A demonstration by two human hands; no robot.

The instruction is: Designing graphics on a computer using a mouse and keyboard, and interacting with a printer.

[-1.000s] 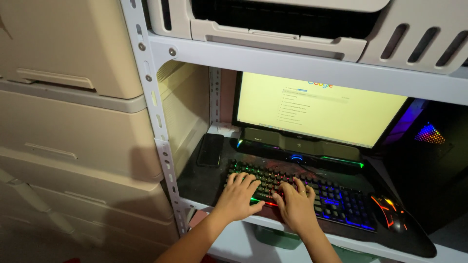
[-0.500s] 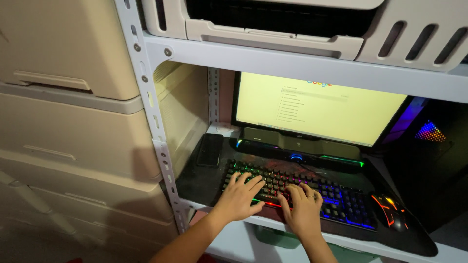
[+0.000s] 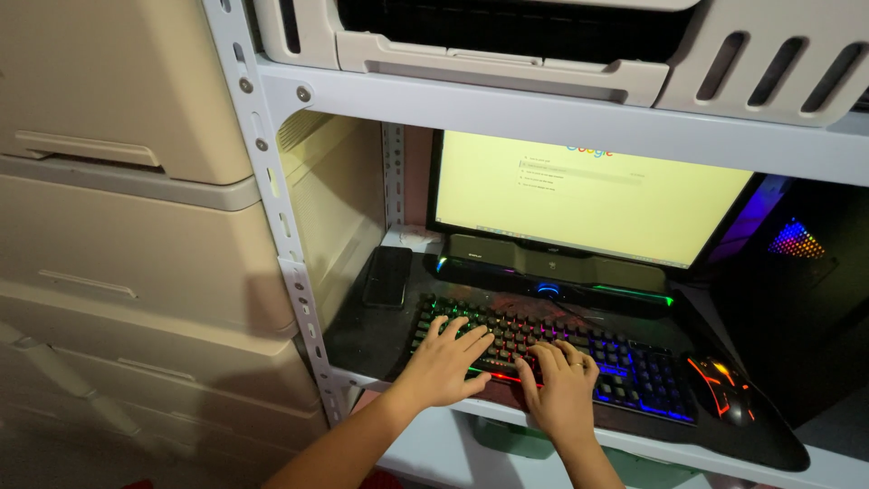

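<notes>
Both hands are down on the keyboard [image 3: 552, 358], which glows in many colours and lies along the front edge of the dark mat [image 3: 380, 330] on the metal shelf [image 3: 507, 118]. The left hand [image 3: 445, 364] rests flat over the keyboard's left end, fingers spread apart and lying on the keys. The right hand [image 3: 563, 389] sits just beside it toward the middle, fingers curled slightly and apart, tips on the keys, a ring on one finger. Neither hand grips anything. A black phone [image 3: 387, 276] lies at the mat's back left corner. A lit mouse [image 3: 721, 388] sits just past the keyboard's right end. Behind the keyboard runs a dark speaker bar [image 3: 552, 272], and above it the monitor [image 3: 588, 195] shines pale yellow.
</notes>
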